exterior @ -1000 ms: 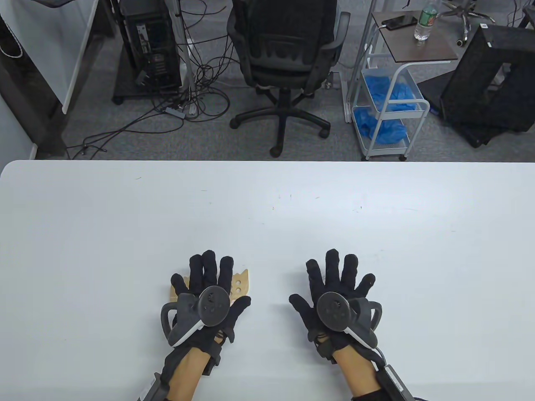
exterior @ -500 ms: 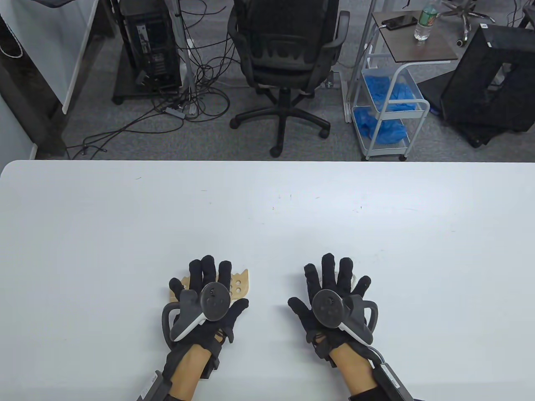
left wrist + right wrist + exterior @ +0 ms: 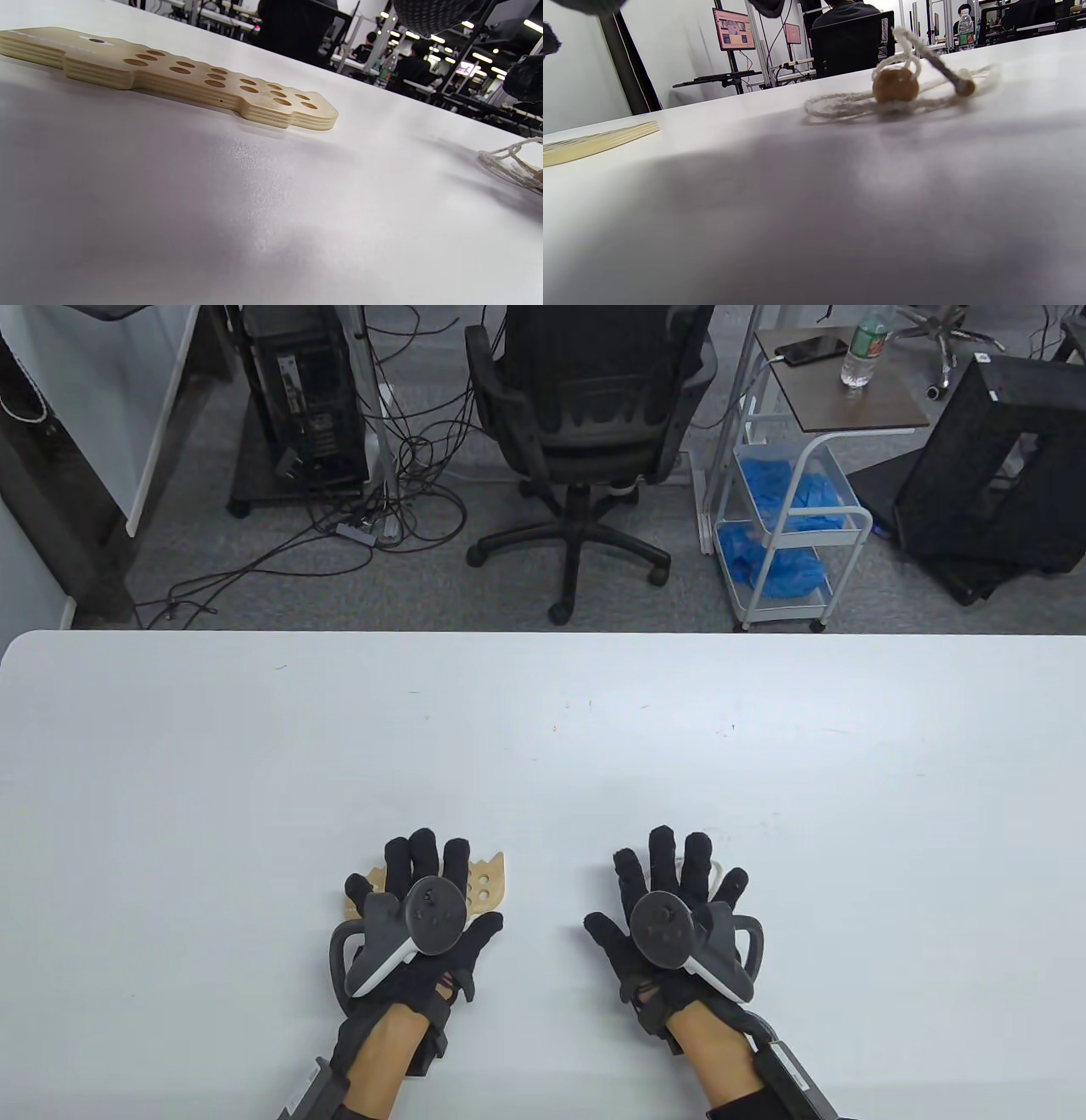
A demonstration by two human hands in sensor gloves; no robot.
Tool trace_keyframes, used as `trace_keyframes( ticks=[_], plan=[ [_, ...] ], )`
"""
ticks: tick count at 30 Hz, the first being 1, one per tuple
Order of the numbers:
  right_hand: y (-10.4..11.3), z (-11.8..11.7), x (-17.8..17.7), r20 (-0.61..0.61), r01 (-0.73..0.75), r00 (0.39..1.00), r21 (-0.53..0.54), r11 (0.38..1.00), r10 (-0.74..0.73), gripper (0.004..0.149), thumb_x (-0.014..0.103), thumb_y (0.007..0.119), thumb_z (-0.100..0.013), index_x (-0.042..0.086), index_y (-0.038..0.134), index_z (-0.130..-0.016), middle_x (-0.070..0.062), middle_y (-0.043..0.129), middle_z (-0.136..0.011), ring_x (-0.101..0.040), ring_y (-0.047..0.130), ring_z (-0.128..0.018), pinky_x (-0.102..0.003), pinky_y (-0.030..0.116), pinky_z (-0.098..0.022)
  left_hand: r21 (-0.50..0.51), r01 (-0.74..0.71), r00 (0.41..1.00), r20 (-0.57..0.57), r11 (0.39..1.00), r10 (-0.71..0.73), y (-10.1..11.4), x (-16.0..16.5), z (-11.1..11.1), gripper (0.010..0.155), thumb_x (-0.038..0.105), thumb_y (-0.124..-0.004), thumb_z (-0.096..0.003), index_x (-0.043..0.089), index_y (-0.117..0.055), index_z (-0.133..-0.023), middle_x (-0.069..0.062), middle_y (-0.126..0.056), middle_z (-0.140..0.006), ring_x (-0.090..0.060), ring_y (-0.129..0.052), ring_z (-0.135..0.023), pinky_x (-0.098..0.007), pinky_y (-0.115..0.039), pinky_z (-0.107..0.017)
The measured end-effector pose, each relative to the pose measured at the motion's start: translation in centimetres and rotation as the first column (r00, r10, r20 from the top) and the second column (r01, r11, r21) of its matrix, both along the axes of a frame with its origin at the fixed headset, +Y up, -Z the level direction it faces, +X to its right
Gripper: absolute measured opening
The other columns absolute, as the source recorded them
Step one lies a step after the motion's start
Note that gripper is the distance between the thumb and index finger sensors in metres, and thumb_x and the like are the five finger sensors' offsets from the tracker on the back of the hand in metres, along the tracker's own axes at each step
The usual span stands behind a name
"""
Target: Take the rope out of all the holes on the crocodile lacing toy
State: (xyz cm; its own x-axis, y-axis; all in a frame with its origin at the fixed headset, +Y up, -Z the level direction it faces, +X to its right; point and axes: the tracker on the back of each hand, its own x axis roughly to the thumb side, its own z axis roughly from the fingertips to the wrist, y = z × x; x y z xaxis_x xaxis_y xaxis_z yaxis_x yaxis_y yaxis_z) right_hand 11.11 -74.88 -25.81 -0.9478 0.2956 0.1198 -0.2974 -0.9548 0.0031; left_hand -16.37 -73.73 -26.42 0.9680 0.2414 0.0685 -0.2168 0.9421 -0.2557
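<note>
From above, both gloved hands lie spread on the near part of the white table, fingers straight and gripping nothing. The left hand lies over the crocodile board, whose pale toothed end with a few round holes pokes out to the right of its fingers; whether the palm presses on the wood I cannot tell. The right hand is well apart to the right, and a sliver of the rope peeps out between its far fingers. From the left wrist, the board shows as flat layered plywood, smooth-faced, with a stepped outline and two rows of clean round holes, none with cord through it in the part I can see. The pale twisted cord sits off at the right edge, clear of the wood. From the right wrist, the rope is a loose heap of soft off-white twine with a round brown wooden bead and a stiff tip angled up; the board is only a thin pale edge at far left. I'd judge the lacing out. The board looks light and rigid, best taken by its edges; the cord is limp, and easiest lifted at the bead or the stiff tip.
</note>
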Motion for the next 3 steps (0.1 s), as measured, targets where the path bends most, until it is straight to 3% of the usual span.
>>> trace_keyframes(
  ticks=[3],
  plan=[
    [0.00, 0.02, -0.07, -0.002, -0.002, 1.000, -0.002, 1.000, 0.002, 0.076, 0.061, 0.066, -0.044, 0.020, 0.046, -0.104, -0.017, 0.014, -0.113, -0.051, -0.003, -0.095, -0.079, -0.001, -0.050, -0.017, -0.010, 1.000, -0.001, 1.000, 0.010, -0.13, -0.01, -0.01, 0.090, 0.063, -0.061, -0.0518, 0.024, -0.014, -0.117, -0.018, -0.006, -0.121, -0.044, -0.004, -0.111, -0.083, -0.007, -0.064]
  ],
)
